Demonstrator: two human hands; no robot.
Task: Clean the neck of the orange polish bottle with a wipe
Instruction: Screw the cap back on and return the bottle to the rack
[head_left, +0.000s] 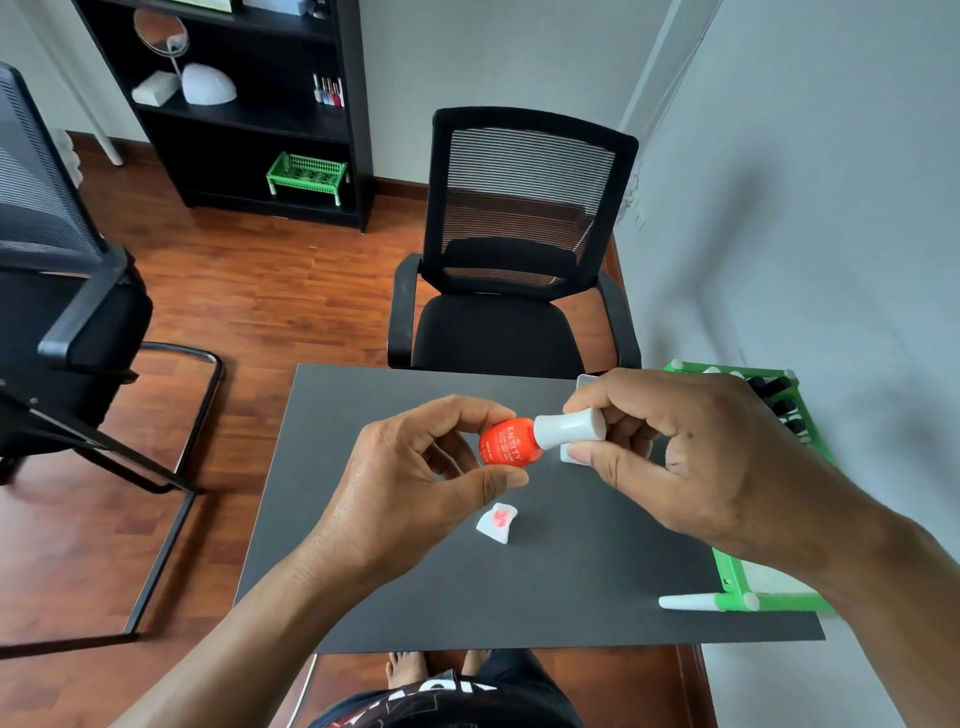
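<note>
1. above the dark table (415, 597), the left hand (415, 483) pinches the orange polish bottle (506, 443) by its round body between thumb and fingers, lying sideways in the air.
2. the right hand (691, 457) is closed on the white cap (569, 428), which sits over the neck; whether it is being tightened or loosened cannot be told.
3. a crumpled wipe (497, 523) with an orange stain lies on the table below the bottle, which suggests wiping is done or nearly so.
4. a green rack (748, 587) stands at the right edge; beyond are an office chair (514, 249), a black shelf unit (249, 130) and wooden floor.
</note>
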